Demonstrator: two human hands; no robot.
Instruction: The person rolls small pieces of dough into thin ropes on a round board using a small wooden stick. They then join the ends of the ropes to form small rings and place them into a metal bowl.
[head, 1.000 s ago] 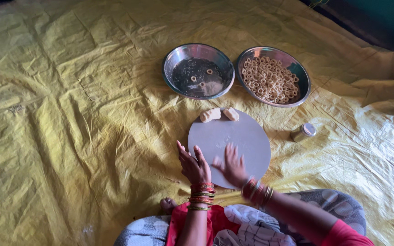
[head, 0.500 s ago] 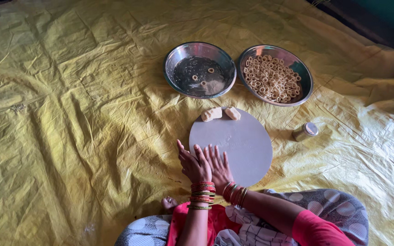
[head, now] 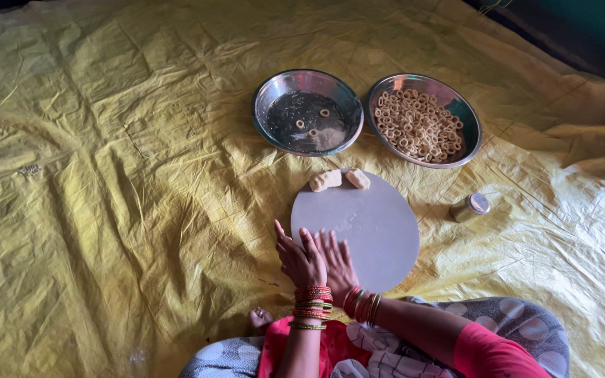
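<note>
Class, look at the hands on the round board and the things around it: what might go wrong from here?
1. Two pale dough lumps sit at the far rim of the round grey board; a nudge could push them onto the yellow sheet.
2. The small lidded metal jar lies on wrinkled sheet and might roll.

A crinkled yellow sheet (head: pixel 106 175) covers the ground; on it lies a pale grey round board (head: pixel 369 227) with two light tan dough lumps (head: pixel 337 179) at its far edge. The far left steel bowl (head: pixel 307 112) is silver with a dark inside; the far right steel bowl (head: pixel 423 119) is silver, filled with beige rings (head: pixel 418 126); red, green and gold bangles (head: pixel 313 306) band both wrists; the near sleeve (head: pixel 491 350) is pinkish red; the near cloth (head: pixel 526 322) is grey with paler round spots.
</note>
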